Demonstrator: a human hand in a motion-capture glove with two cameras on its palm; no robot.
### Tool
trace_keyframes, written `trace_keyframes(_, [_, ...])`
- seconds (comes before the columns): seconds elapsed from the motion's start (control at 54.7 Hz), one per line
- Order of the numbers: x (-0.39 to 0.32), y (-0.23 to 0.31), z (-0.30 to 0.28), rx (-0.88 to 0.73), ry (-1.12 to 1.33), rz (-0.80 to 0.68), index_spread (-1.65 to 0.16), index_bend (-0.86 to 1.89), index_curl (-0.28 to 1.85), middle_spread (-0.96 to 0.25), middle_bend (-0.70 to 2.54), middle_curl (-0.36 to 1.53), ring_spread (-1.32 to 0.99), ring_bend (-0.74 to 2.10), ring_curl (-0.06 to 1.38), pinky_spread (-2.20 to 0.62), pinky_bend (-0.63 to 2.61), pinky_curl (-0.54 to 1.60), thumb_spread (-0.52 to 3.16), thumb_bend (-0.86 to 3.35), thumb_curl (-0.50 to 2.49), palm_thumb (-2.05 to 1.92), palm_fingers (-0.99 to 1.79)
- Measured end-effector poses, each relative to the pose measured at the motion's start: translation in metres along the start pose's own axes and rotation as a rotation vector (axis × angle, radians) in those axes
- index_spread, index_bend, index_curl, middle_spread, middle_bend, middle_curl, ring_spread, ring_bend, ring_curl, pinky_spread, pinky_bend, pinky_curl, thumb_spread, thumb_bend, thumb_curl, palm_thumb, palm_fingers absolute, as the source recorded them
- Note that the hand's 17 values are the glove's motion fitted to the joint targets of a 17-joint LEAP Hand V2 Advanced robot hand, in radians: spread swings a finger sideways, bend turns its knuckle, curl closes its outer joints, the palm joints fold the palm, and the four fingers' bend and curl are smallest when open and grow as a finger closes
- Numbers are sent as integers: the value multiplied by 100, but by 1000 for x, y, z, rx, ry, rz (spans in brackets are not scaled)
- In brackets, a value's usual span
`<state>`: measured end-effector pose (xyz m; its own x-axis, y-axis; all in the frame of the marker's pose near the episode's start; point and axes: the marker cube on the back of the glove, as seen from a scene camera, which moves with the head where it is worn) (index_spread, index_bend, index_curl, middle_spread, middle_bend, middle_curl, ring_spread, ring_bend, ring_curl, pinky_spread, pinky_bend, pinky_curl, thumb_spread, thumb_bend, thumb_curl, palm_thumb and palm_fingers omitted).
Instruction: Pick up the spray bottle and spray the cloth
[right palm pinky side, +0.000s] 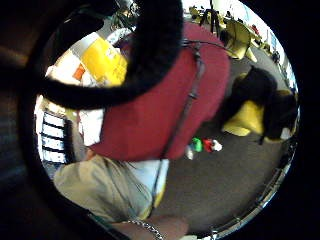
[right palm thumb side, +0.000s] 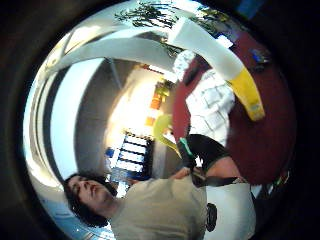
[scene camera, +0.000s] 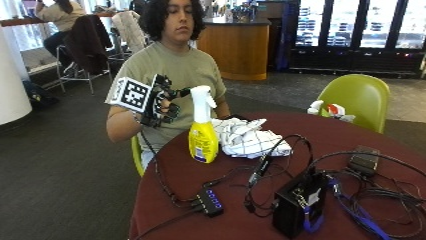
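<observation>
- Bottle (scene camera: 203, 131) seen upright on the red table (scene camera: 373, 150), near the edge by the person; white sprayer head, yellow body; nozzle turned toward the gloved hand
- Cloth (scene camera: 247, 137) heaped on the table just beside the bottle, on the side away from the hand; white with a dark check; whether the two touch cannot be told
- Right hand (scene camera: 160, 102) raised above the table edge, level with the sprayer head and near it, apart from the bottle; fingers loosely curled, nothing held
- Bottle (right palm thumb side: 220, 62) and cloth (right palm thumb side: 210, 107) both caught in the thumb-side palm view, lying on the red table (right palm thumb side: 265, 145); yellow body (right palm pinky side: 102, 62) shown again in the little-finger-side view, part hidden by a black strap
- Black box (scene camera: 299, 202) and tangled cables (scene camera: 373, 185) spread across the far half of the table; small hub (scene camera: 210, 201) near the front edge
- Green chair (scene camera: 356, 97) standing behind the table
</observation>
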<state>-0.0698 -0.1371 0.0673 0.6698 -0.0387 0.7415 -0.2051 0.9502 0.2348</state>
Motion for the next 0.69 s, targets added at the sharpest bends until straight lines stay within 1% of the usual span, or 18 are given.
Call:
trace_keyframes(0.037, [1, -13, 9, 91, -60, 15, -38, 8, 12, 6, 27, 30, -1, 52, 29, 22, 52, 35, 99, -1, 32, 66, 22])
trace_keyframes(0.055, [2, -16, 14, 107, -87, 3, -38, 8, 12, 6, 27, 31, -1, 52, 30, 22, 53, 35, 99, -1, 33, 67, 22])
trace_keyframes(0.11, [5, -21, 26, 103, -147, -47, -38, 9, 12, 7, 27, 31, -1, 54, 30, 21, 53, 35, 98, -1, 34, 71, 21])
trace_keyframes(0.201, [9, -41, 43, 170, -209, -38, -38, 10, 12, 8, 27, 32, 0, 55, 31, 19, 52, 35, 96, -1, 36, 76, 20])
trace_keyframes(0.256, [12, -52, 48, 206, -216, -40, -37, 10, 12, 8, 27, 32, 1, 55, 31, 18, 51, 35, 95, -1, 36, 77, 20])
trace_keyframes(0.329, [13, -66, 57, 291, -189, 9, -36, 9, 12, 8, 29, 33, 1, 56, 32, 18, 51, 35, 93, -2, 37, 78, 21])
trace_keyframes(0.402, [16, -79, 66, 379, -149, -53, -34, 9, 12, 8, 30, 33, 3, 58, 32, 20, 51, 35, 91, -3, 37, 78, 21])
trace_keyframes(0.457, [17, -84, 70, 390, -149, -66, -32, 8, 12, 8, 30, 34, 4, 58, 32, 20, 52, 35, 90, -3, 37, 78, 20])
trace_keyframes(0.512, [17, -91, 73, 386, -156, -37, -32, 8, 11, 8, 31, 34, 6, 60, 33, 20, 52, 35, 89, -3, 37, 77, 21])
trace_keyframes(0.622, [17, -110, 79, 451, -145, -9, -31, 8, 11, 7, 31, 35, 7, 60, 33, 21, 54, 36, 88, -3, 38, 76, 21])
trace_keyframes(0.695, [20, -122, 83, 401, -152, 56, -30, 9, 11, 8, 29, 34, 7, 61, 33, 21, 56, 36, 88, -3, 38, 76, 20])
